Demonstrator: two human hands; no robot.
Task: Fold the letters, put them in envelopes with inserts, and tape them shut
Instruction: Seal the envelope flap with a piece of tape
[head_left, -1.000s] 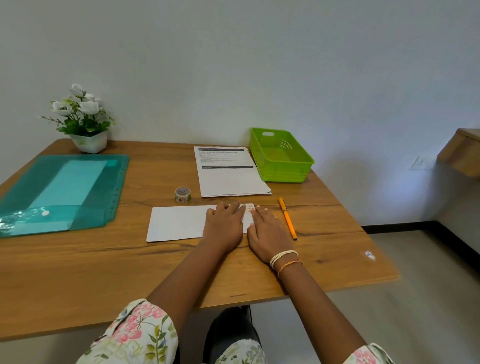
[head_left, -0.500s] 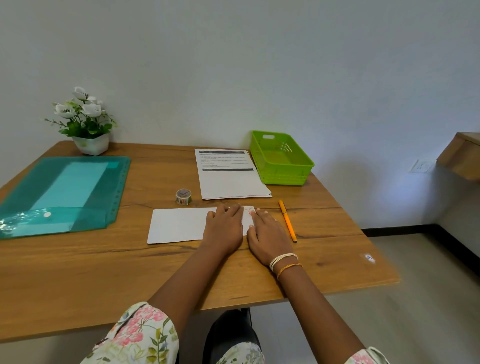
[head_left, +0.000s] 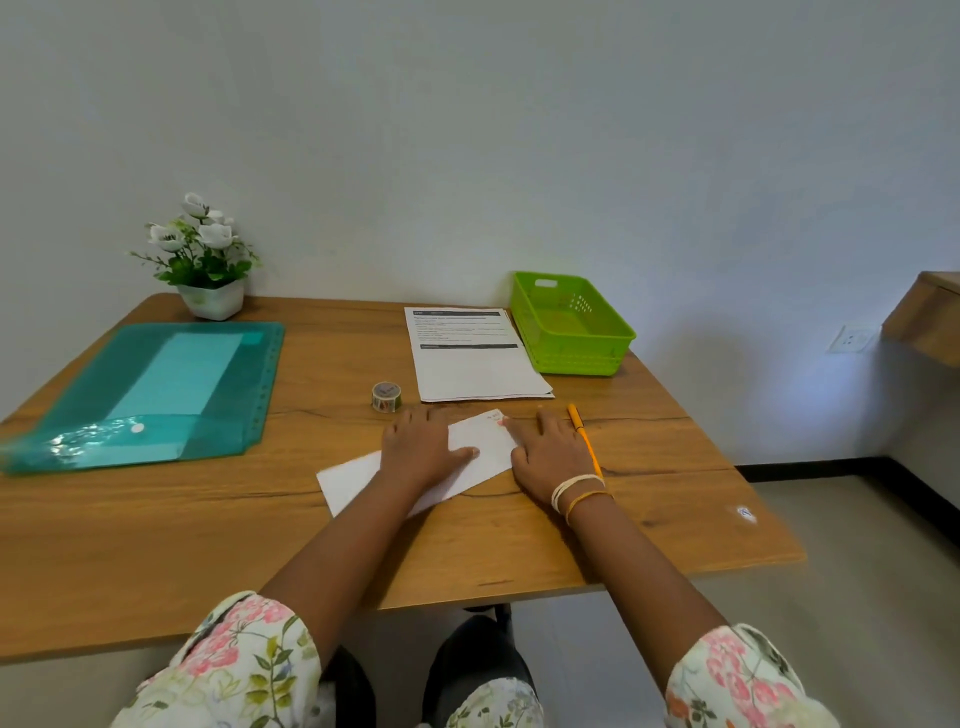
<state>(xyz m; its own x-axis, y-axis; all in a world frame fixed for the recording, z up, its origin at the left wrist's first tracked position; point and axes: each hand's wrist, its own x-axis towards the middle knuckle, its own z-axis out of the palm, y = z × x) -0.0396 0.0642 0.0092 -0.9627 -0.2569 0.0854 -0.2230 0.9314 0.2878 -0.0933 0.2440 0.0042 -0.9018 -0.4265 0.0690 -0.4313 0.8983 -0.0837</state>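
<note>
While the teal folder (head_left: 150, 389) and tape roll (head_left: 386, 396) lie off to the left, the left hand (head_left: 421, 452) presses flat, fingers spread, on the white envelope (head_left: 480, 447) lying askew mid-table; the right hand (head_left: 550, 452), also flat and open, touches its right end. I'd square it first, then press the flap evenly outward from the centre; letters (head_left: 475, 358) wait behind, green basket (head_left: 571, 327) beyond

Wooden table (head_left: 156, 545), plain white wall (head_left: 467, 130)
</note>
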